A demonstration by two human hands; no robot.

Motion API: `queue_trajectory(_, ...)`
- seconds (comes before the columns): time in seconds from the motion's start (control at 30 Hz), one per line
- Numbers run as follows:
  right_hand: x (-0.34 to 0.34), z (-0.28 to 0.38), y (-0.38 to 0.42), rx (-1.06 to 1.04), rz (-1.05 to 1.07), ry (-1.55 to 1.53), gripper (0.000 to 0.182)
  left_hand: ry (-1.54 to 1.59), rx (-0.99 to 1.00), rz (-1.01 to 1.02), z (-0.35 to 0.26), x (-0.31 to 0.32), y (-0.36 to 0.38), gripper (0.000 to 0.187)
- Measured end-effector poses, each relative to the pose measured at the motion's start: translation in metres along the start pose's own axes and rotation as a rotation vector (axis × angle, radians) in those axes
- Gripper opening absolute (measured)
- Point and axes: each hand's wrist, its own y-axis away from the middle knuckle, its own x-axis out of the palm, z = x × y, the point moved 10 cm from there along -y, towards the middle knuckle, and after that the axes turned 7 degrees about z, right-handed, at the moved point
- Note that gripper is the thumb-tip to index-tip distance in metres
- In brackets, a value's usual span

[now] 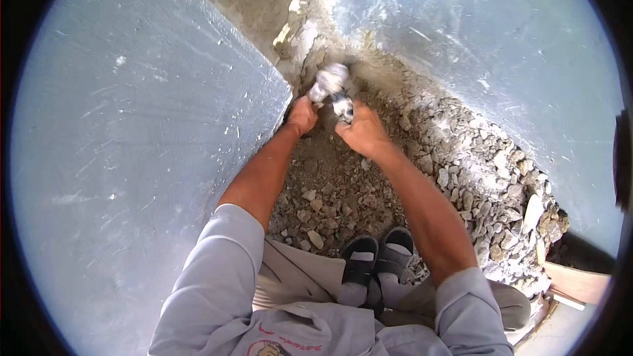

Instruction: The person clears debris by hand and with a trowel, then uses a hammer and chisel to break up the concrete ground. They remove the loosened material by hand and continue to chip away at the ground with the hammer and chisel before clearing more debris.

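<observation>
Near the middle of the head view, my left hand (303,116) is closed round a pale object whose shape is blurred. Just to its right, my right hand (364,130) is closed on a black-and-white handle-like piece (343,107). A whitish rounded, blurred part (333,77) sits above both hands, close to the broken wall base (310,39). Motion blur hides how the pieces join. Beneath the hands lies dusty ground with loose stones (316,204).
A smooth blue-grey wall (145,105) rises close on the left, its corner beside my left hand. Another blue-grey wall (488,39) stands at the right, with heaped rubble (488,178) along its foot. My sandalled feet (376,257) are below. A brownish curved piece (577,283) lies lower right.
</observation>
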Motion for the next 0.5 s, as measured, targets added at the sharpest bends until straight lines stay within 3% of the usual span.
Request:
queue_trajectory(0.03, 0.014, -0.002, 0.014, 0.157, 0.290, -0.522, 0.040, -0.021, 0.078, -0.036, -0.002, -0.007, -0.001, 0.016)
queue_trajectory(0.1, -0.014, 0.012, 0.028, 0.033, 0.063, -0.414, 0.040, -0.070, -0.104, 0.044, 0.019, 0.001, 0.006, 0.017)
queue_trajectory(0.17, -0.075, 0.050, 0.040, -0.236, -0.098, -0.501, 0.036, 0.003, -0.201, 0.092, 0.008, -0.004, -0.002, 0.018)
queue_trajectory(0.23, -0.151, 0.090, 0.058, -0.353, -0.254, -0.433, 0.032, 0.020, -0.128, 0.091, 0.008, 0.000, -0.009, 0.019)
queue_trajectory(0.3, -0.220, 0.124, 0.084, -0.550, -0.558, -0.352, 0.033, 0.044, -0.130, 0.083, 0.015, 0.003, -0.009, 0.020)
queue_trajectory(0.37, -0.252, 0.146, 0.110, -0.880, -0.885, -0.260, 0.035, 0.041, -0.133, 0.083, 0.019, 0.005, -0.005, 0.021)
queue_trajectory(0.4, -0.246, 0.141, 0.111, -0.933, -1.009, -0.196, 0.036, 0.043, -0.130, 0.081, 0.018, 0.007, -0.004, 0.021)
queue_trajectory(0.43, -0.225, 0.127, 0.098, -0.885, -1.035, -0.171, 0.037, 0.039, -0.110, 0.072, 0.014, 0.003, -0.010, 0.021)
queue_trajectory(0.47, -0.187, 0.107, 0.071, -0.716, -0.923, -0.170, 0.038, -0.014, -0.109, 0.054, 0.010, -0.001, -0.009, 0.020)
queue_trajectory(0.5, -0.134, 0.075, 0.033, -0.435, -0.649, -0.156, 0.039, -0.084, -0.164, 0.081, 0.010, -0.003, -0.011, 0.020)
